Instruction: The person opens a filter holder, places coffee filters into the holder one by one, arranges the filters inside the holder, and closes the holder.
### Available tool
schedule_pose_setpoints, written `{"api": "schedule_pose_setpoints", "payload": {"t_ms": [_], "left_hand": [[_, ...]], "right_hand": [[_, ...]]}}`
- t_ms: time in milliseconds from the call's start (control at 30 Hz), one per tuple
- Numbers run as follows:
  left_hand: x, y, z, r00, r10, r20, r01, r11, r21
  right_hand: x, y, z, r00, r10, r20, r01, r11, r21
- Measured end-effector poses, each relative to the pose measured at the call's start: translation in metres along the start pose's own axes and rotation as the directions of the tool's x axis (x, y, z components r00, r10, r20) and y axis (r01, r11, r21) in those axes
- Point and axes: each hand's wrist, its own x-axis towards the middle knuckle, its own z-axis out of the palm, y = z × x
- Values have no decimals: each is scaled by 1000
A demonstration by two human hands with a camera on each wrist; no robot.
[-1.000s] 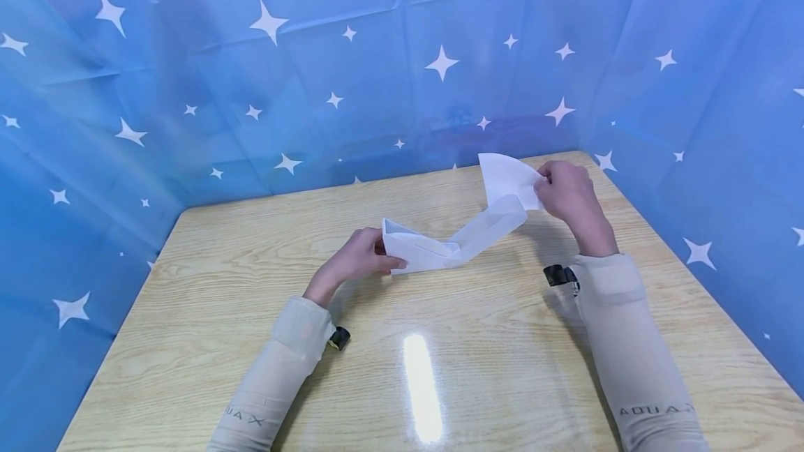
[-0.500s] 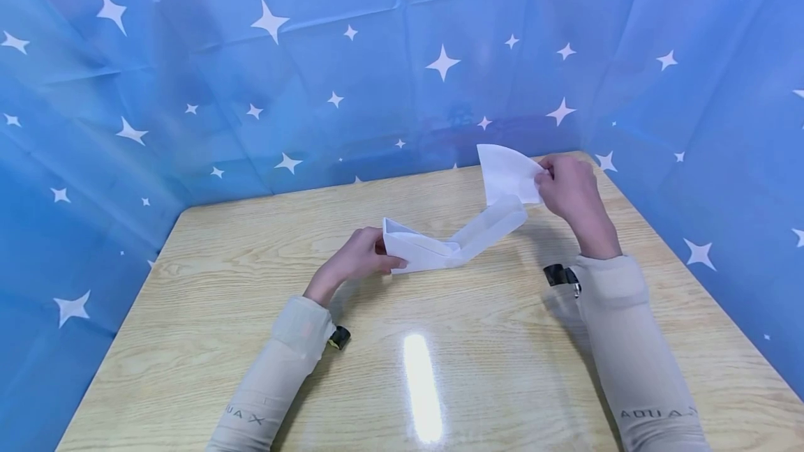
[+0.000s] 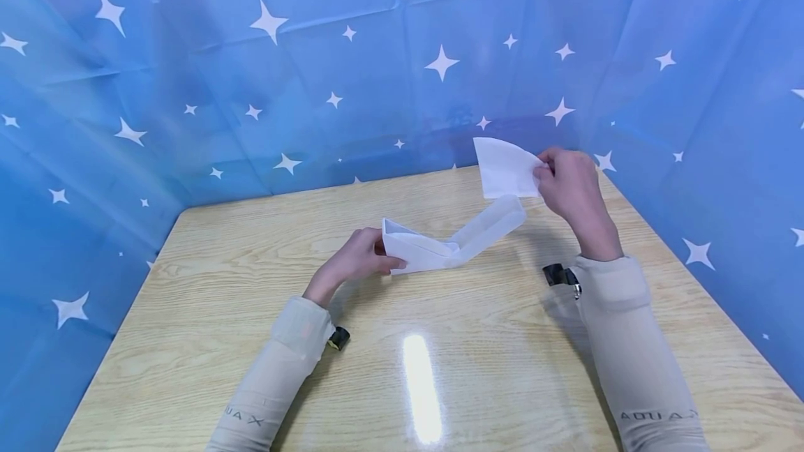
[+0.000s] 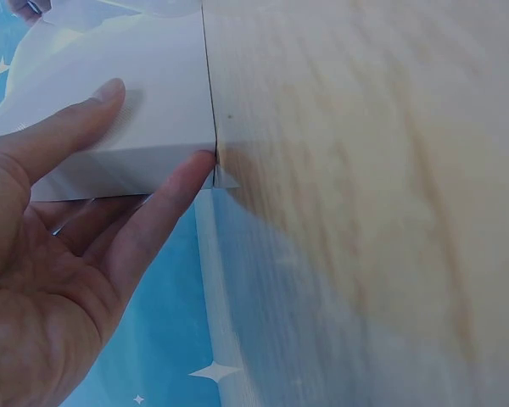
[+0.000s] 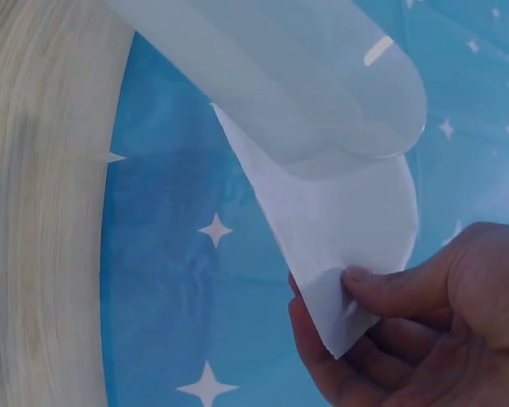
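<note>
A white box (image 3: 417, 254) stands on the table in the head view, its top gaping and a translucent plastic flap (image 3: 488, 230) stretching up from it to the right. My left hand (image 3: 359, 254) grips the box's left end. In the left wrist view the thumb lies on one broad face of the box (image 4: 157, 106) and the fingers go around its narrow side. My right hand (image 3: 570, 185) pinches a corner of a thin white sheet (image 3: 504, 170) between thumb and fingers, above and behind the flap. The right wrist view shows the flap (image 5: 314, 85) overlapping the sheet's upper part.
The wood-grain table (image 3: 251, 250) carries a bright light reflection (image 3: 422, 389) near the front. Blue cloth (image 3: 370, 68) with white stars hangs behind the table and along both sides. Small black devices (image 3: 339, 338) sit at the wrists, beside the pale sleeves.
My right hand has risen slightly, carrying the white sheet up and a little left, so more of it shows above the flap. My left hand and the box stay where they were.
</note>
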Motion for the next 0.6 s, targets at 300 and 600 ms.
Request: {"api": "schedule_pose_setpoints", "payload": {"t_ms": [300, 600], "left_hand": [[0, 1, 0, 1000, 1, 5, -1, 1000, 5], [0, 0, 0, 1000, 12, 6, -12, 1000, 2]], "right_hand": [[-1, -9, -3, 998, -27, -51, 29, 999, 38], [-5, -20, -7, 998, -55, -14, 56, 996, 63]]}}
